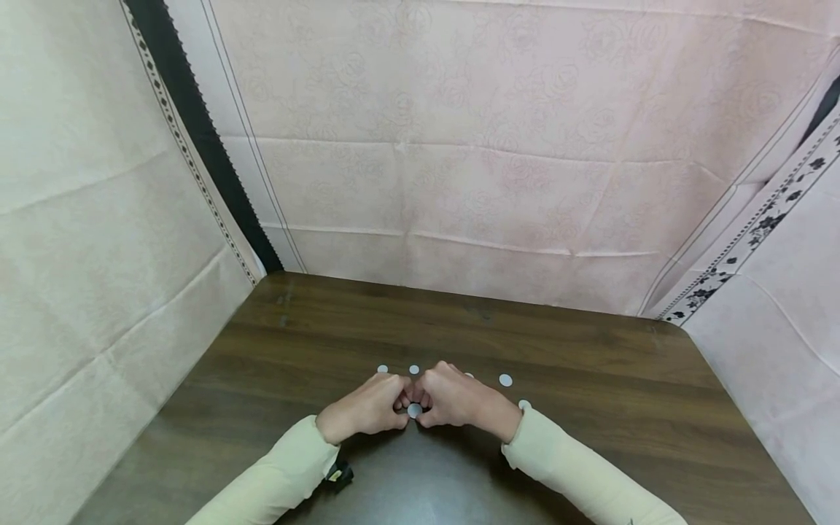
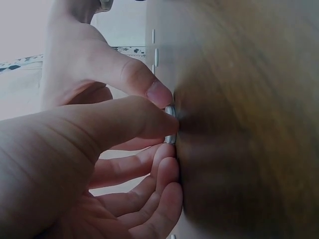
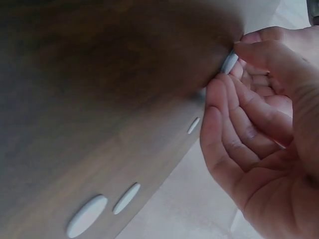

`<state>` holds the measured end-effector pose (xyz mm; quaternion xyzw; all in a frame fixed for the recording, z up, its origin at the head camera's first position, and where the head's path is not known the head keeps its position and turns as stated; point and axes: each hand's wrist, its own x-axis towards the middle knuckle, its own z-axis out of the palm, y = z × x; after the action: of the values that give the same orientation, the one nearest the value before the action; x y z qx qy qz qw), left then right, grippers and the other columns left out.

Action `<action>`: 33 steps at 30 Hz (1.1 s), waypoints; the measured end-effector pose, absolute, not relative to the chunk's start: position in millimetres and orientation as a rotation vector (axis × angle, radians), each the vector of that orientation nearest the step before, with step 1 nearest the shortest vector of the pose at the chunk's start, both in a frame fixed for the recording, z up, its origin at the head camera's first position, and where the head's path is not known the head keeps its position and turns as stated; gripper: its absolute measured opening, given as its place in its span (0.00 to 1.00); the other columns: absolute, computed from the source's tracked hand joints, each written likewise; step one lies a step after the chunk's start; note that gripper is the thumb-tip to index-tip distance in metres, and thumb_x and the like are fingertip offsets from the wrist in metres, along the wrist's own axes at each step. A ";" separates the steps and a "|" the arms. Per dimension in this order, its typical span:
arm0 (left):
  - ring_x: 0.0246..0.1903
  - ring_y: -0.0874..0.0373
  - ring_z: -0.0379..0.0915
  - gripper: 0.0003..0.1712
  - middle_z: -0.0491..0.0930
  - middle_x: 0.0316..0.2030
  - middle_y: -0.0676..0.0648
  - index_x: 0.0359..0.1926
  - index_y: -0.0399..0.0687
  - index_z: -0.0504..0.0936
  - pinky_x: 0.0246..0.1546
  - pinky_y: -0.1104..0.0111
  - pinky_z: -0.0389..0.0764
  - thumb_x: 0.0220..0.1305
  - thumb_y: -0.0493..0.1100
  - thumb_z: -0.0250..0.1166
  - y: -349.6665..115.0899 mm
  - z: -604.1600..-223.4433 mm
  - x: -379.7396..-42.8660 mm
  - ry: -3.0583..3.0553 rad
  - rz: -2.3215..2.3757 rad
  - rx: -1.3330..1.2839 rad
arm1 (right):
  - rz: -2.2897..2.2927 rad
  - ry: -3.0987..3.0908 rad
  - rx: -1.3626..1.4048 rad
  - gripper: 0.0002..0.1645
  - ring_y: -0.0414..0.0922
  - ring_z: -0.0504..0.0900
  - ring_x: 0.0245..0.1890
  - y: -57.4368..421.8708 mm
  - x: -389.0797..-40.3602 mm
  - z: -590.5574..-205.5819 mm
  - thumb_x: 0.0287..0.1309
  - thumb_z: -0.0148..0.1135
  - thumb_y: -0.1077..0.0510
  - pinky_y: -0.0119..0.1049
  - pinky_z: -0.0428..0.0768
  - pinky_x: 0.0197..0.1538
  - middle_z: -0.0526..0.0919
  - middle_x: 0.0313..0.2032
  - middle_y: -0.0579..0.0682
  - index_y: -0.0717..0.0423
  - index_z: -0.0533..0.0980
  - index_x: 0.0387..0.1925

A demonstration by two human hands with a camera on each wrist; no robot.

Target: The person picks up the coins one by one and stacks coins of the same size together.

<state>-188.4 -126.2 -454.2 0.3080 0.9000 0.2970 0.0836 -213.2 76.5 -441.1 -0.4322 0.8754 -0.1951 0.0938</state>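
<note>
A small white disc [image 1: 414, 410] lies flat on the brown wooden table [image 1: 577, 437], between my two hands. My left hand [image 1: 370, 407] holds it from the left with curled fingers, the thumb at its near edge. From the right, my right hand [image 1: 459, 397] grips the same disc with thumb and fingertips. The hands almost meet, and in the left wrist view both thumbs touch the disc [image 2: 170, 112] at its rim. In the right wrist view the disc [image 3: 230, 62] shows edge-on between the fingers.
Several more white discs lie around the hands: one at the back left [image 1: 383, 369], one behind the fingers [image 1: 414, 370], one at the right [image 1: 505, 380], and one by the right sleeve [image 1: 524, 404]. Pale patterned cloth [image 1: 459, 182] hangs behind the table and at both sides.
</note>
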 end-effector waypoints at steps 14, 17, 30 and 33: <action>0.27 0.67 0.63 0.08 0.76 0.27 0.51 0.33 0.43 0.79 0.30 0.74 0.67 0.56 0.31 0.71 -125.2 -455.5 -186.9 2.684 0.852 0.935 | -0.568 2.589 -1.222 0.08 0.25 0.73 0.19 74.2 -214.3 -440.1 0.54 0.78 0.60 0.22 0.74 0.25 0.81 0.19 0.35 0.49 0.84 0.25; 0.26 0.67 0.62 0.08 0.75 0.26 0.50 0.33 0.43 0.79 0.29 0.74 0.65 0.57 0.31 0.71 -125.5 -455.9 -187.1 2.683 0.847 0.936 | -0.567 2.586 -1.230 0.08 0.25 0.73 0.18 73.9 -215.1 -440.7 0.54 0.78 0.60 0.22 0.74 0.25 0.82 0.19 0.35 0.49 0.84 0.25; 0.31 0.63 0.63 0.10 0.74 0.29 0.51 0.34 0.44 0.78 0.32 0.72 0.68 0.55 0.31 0.70 -126.0 -454.7 -184.6 2.706 0.815 0.948 | -0.542 2.573 -1.151 0.05 0.25 0.80 0.23 73.5 -216.4 -439.9 0.53 0.79 0.59 0.22 0.79 0.29 0.87 0.24 0.37 0.53 0.87 0.31; 0.30 0.63 0.62 0.10 0.72 0.28 0.51 0.33 0.44 0.77 0.31 0.72 0.67 0.54 0.31 0.70 -125.5 -454.8 -184.7 2.722 0.796 0.961 | -0.545 2.567 -1.150 0.05 0.26 0.80 0.23 73.7 -216.8 -440.1 0.54 0.79 0.59 0.22 0.79 0.29 0.86 0.24 0.37 0.52 0.87 0.31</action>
<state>-184.7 -125.5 -454.8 0.3199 0.9066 0.2651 0.0735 -216.8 73.7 -440.1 -0.3976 0.8874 -0.1885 0.1377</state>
